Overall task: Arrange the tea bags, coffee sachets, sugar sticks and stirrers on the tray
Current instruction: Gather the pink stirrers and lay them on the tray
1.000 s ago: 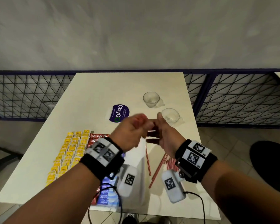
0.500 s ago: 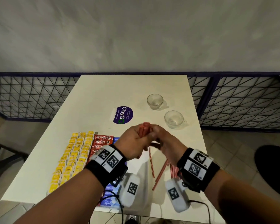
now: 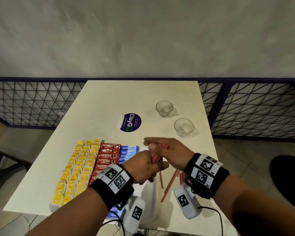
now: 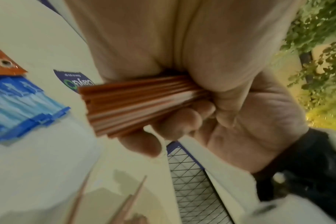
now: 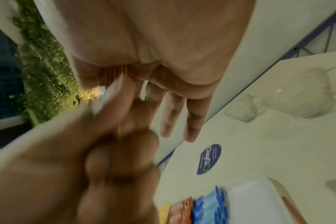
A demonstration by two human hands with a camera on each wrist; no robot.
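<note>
The table carries a white tray, where yellow tea bags, red coffee sachets and blue sugar sticks lie in rows. Above the tray's right part, the left hand grips a stirrer bundle; the right hand touches it, fingers straight. Loose stirrers lie right of the tray; two cups stand beyond.
</note>
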